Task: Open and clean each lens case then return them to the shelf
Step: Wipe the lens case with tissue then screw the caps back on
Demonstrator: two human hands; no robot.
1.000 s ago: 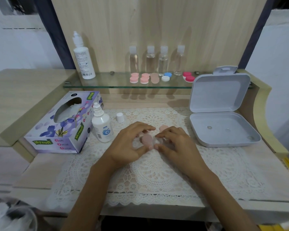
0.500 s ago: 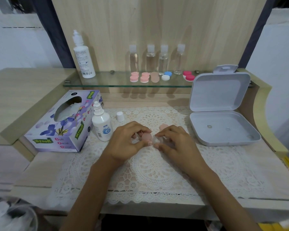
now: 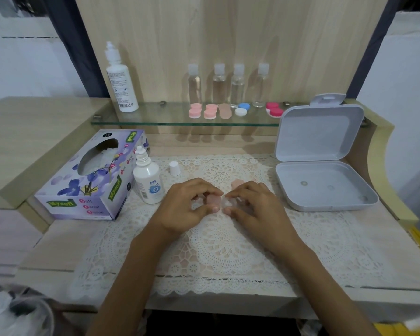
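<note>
**A:** Starting at the left, we log a tissue box on the desk. Just beside it a small white dropper bottle stands upright, and its loose white cap stands near it on the lace mat.

**B:** Agreed. Above, on the glass shelf, we note a tall white bottle at the left end. Then come four clear bottles in a row, with spare lens cases lined up in front (pink, beige, blue-and-white, red).

**A:** Centre of the mat: the left hand is curled, thumb and fingertips pinching the pinkish end of the lens case.

**B:** The right hand meets it, thumb and forefinger pinching the clear end. We place the case between the two hands, low over the mat. Whether it touches the lace, we cannot tell.

**A:** A beige lid lies on the mat just behind the right hand's fingers.

**B:** Far right, a white hinged box sits open, lid propped upright, base flat. We see a few small round spots inside, too faint to identify.
</note>
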